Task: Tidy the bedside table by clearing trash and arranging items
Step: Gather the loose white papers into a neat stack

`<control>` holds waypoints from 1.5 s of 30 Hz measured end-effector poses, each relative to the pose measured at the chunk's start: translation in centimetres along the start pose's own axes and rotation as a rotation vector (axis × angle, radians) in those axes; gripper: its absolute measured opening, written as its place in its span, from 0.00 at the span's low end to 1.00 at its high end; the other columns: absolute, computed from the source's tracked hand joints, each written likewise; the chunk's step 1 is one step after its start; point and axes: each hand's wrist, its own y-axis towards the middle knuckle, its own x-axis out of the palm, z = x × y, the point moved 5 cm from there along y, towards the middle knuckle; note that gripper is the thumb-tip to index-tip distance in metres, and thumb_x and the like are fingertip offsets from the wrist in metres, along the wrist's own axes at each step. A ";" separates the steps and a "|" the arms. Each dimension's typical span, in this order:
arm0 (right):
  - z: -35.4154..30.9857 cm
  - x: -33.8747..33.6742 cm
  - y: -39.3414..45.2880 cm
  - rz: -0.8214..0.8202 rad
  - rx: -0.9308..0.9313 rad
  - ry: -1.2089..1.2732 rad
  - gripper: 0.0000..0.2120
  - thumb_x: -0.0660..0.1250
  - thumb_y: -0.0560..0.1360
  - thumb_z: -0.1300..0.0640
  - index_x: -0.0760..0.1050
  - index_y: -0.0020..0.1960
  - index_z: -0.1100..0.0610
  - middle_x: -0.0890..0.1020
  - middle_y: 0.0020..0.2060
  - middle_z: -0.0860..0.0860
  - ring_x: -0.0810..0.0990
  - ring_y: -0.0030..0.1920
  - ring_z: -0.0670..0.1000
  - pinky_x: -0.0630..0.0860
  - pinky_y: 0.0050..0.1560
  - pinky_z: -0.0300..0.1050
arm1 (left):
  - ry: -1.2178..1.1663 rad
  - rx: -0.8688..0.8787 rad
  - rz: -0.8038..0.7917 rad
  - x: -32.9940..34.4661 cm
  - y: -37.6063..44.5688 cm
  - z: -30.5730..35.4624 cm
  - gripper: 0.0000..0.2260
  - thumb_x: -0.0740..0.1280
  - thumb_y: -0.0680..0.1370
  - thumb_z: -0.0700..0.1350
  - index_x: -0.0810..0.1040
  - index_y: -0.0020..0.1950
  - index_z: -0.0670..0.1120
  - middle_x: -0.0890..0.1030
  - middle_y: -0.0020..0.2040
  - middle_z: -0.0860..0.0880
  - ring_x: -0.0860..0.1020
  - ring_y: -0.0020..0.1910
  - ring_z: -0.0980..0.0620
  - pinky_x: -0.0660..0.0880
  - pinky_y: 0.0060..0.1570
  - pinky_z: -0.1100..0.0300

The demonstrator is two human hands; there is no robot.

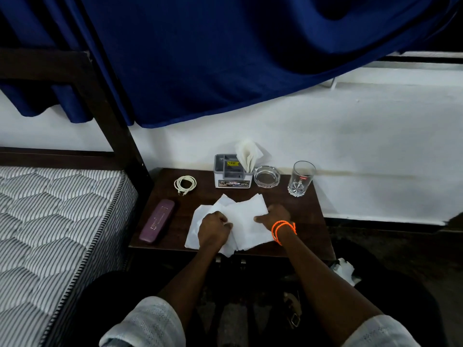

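Observation:
Several loose white tissue sheets (pixel 244 216) lie spread over the front middle of the dark wooden bedside table (pixel 305 221). My left hand (pixel 213 230) is closed on the sheets at their front left. My right hand (pixel 274 215), with orange bands on its wrist, pinches the sheets at their right edge. Behind them stand a grey tissue holder (pixel 231 172) with folded tissues sticking up, a glass ashtray (pixel 266 176) and an empty drinking glass (pixel 300 179). A coiled white cable (pixel 185 184) and a purple case (pixel 156 221) lie on the table's left side.
A striped mattress (pixel 50 234) on a dark bed frame (pixel 112 116) borders the table on the left. A blue curtain (pixel 225 58) hangs over the white wall behind. A crumpled white tissue (pixel 344 270) sits in a dark spot on the floor at the right.

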 end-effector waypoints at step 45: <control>-5.9 3.1 1.8 -0.023 -0.299 -0.234 0.33 0.80 0.67 0.46 0.75 0.66 0.57 0.78 0.63 0.57 0.76 0.65 0.60 0.73 0.66 0.57 | 0.137 0.089 0.065 -5.3 0.9 -6.5 0.25 0.74 0.67 0.70 0.83 0.48 0.50 0.81 0.48 0.50 0.76 0.55 0.49 0.78 0.53 0.52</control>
